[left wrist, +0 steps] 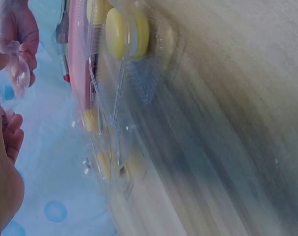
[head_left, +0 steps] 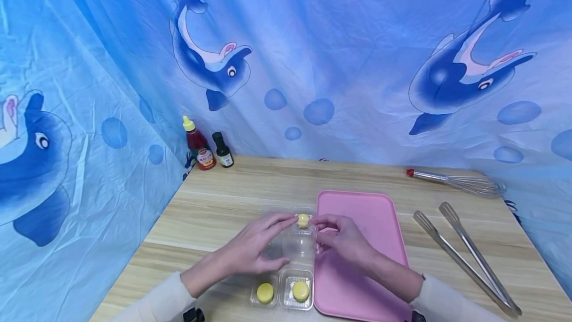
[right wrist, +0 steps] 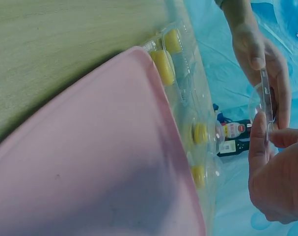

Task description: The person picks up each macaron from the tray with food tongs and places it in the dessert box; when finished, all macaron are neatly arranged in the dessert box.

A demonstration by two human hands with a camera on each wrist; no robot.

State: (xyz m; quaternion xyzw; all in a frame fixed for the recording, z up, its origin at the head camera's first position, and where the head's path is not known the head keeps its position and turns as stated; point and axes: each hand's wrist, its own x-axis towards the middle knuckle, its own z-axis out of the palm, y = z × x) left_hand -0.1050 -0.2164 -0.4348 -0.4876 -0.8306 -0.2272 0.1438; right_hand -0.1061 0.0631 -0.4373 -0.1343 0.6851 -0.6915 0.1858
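My left hand and right hand hold a clear plastic lid between them, above the table. In the right wrist view the lid is seen edge-on, pinched by thumb and fingers on either side. Beneath and around it stand small clear plastic boxes with yellow macarons. One macaron and another macaron sit nearest me, in front of the hands. A further macaron shows between the fingertips at the far side. The left wrist view shows a macaron with pale filling.
A pink tray lies right of the boxes, under my right forearm. Metal tongs and a whisk with a red-tipped handle lie farther right. A red sauce bottle and a dark bottle stand at the back left.
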